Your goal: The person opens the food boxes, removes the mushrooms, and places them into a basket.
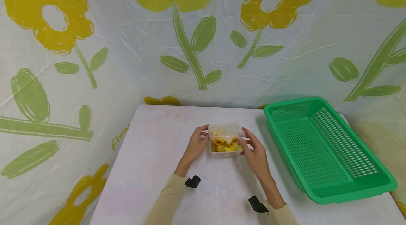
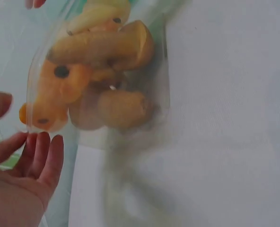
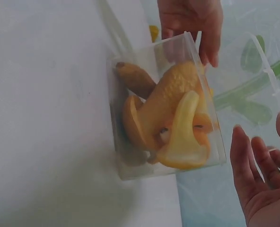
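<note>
A clear plastic box stands on the table between both hands. Inside it are several yellow, orange and brown fruit-like pieces, one pale and banana-shaped; some orange ones show dark spots. Its clear lid is tilted up over the box. The left hand is at the left side, its fingertips right at the rim and its thumb apart from them. At the right corner of the lid is the right hand, thumb and fingers spread, with fingertips beside the lid's edge.
A large green plastic basket stands to the right of the box, close to the right forearm. The white table meets a flower-printed cloth at its back and left. A black strap sits on the left wrist.
</note>
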`<state>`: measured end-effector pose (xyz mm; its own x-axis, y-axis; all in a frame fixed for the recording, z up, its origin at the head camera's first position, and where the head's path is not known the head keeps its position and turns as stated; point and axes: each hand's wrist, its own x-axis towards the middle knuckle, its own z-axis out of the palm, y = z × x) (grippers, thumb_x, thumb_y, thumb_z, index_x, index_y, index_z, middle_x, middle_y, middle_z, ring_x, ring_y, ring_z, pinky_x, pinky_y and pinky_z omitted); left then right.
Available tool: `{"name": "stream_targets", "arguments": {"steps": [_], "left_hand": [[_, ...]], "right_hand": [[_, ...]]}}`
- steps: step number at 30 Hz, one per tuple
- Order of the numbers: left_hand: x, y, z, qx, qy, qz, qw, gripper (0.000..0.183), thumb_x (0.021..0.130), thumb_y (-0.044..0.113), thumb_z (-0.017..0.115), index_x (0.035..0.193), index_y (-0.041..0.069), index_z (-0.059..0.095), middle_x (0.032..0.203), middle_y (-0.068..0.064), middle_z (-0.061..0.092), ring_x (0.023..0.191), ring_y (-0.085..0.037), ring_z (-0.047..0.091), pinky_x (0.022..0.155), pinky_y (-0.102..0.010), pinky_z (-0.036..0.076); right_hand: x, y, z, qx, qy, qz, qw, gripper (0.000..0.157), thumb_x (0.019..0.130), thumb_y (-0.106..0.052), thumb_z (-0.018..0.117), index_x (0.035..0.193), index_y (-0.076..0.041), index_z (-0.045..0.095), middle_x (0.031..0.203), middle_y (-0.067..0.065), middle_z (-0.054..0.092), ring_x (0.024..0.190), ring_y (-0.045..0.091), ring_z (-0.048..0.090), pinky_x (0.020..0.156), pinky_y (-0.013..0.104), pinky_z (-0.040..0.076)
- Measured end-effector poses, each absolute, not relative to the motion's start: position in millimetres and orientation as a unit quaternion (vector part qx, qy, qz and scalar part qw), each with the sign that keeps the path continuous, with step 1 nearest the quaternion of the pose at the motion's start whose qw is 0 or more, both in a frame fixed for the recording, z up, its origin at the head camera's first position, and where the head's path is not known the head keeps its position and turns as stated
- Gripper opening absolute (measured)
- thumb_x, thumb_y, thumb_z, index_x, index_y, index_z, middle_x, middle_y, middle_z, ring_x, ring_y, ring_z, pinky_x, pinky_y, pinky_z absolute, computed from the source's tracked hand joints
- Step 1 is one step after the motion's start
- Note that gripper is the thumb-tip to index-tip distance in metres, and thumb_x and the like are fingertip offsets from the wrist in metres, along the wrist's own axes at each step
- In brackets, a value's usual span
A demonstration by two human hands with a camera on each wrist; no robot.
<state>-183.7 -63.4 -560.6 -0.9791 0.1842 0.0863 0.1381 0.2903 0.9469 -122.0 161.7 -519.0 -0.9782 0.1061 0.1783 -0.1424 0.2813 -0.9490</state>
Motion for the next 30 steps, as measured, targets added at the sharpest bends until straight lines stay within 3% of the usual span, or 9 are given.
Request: {"name": "stream_targets", "arguments": {"steps": [4, 8, 13, 24, 30], "left_hand": [[-184, -56, -556, 0.038, 0.798, 0.601, -0.001, 0.036, 0.100, 0.008, 0.061, 0.134, -0.003, 0.062, 0.124, -0.017, 0.063, 0.105, -0.029, 0.064, 0.091, -0.037, 0.056], [-183, -52, -554, 0.005, 0.776, 0.630, -0.007, 0.032, 0.099, 0.008, 0.063, 0.127, -0.007, 0.066, 0.113, -0.018, 0.066, 0.095, -0.028, 0.066, 0.081, -0.030, 0.059], [-182, -51, -554, -0.006, 0.756, 0.654, 0.011, 0.034, 0.102, 0.009, 0.060, 0.130, -0.010, 0.063, 0.112, -0.019, 0.064, 0.092, -0.024, 0.064, 0.074, -0.022, 0.057], [-181, -52, -556, 0.005, 0.757, 0.652, 0.028, 0.045, 0.093, 0.001, 0.063, 0.137, -0.006, 0.059, 0.122, -0.021, 0.060, 0.097, -0.023, 0.062, 0.076, -0.023, 0.057], [-181, -55, -555, 0.006, 0.764, 0.644, 0.041, 0.046, 0.091, 0.004, 0.064, 0.136, -0.003, 0.061, 0.123, -0.018, 0.062, 0.099, -0.022, 0.063, 0.077, -0.023, 0.057]], "right_hand": [[-123, 158, -503, 0.013, -0.806, 0.580, 0.119, 0.041, 0.100, -0.005, 0.066, 0.140, 0.000, 0.059, 0.114, 0.019, 0.067, 0.096, 0.019, 0.064, 0.067, 0.039, 0.062], [-132, 160, -503, 0.010, -0.801, 0.582, 0.137, 0.036, 0.099, -0.009, 0.069, 0.134, 0.000, 0.063, 0.107, 0.017, 0.068, 0.093, 0.009, 0.062, 0.068, 0.029, 0.060], [-148, 165, -516, -0.001, -0.801, 0.580, 0.148, 0.035, 0.099, -0.017, 0.070, 0.131, -0.004, 0.066, 0.107, 0.013, 0.068, 0.089, 0.003, 0.061, 0.072, 0.016, 0.055], [-170, 165, -509, -0.049, -0.831, 0.539, 0.128, 0.049, 0.099, -0.042, 0.069, 0.132, -0.005, 0.067, 0.110, 0.013, 0.070, 0.093, 0.026, 0.067, 0.076, 0.009, 0.050], [-178, 165, -503, -0.067, -0.834, 0.533, 0.122, 0.053, 0.097, -0.045, 0.071, 0.130, -0.004, 0.069, 0.111, 0.014, 0.072, 0.090, 0.028, 0.068, 0.075, 0.011, 0.048]]}}
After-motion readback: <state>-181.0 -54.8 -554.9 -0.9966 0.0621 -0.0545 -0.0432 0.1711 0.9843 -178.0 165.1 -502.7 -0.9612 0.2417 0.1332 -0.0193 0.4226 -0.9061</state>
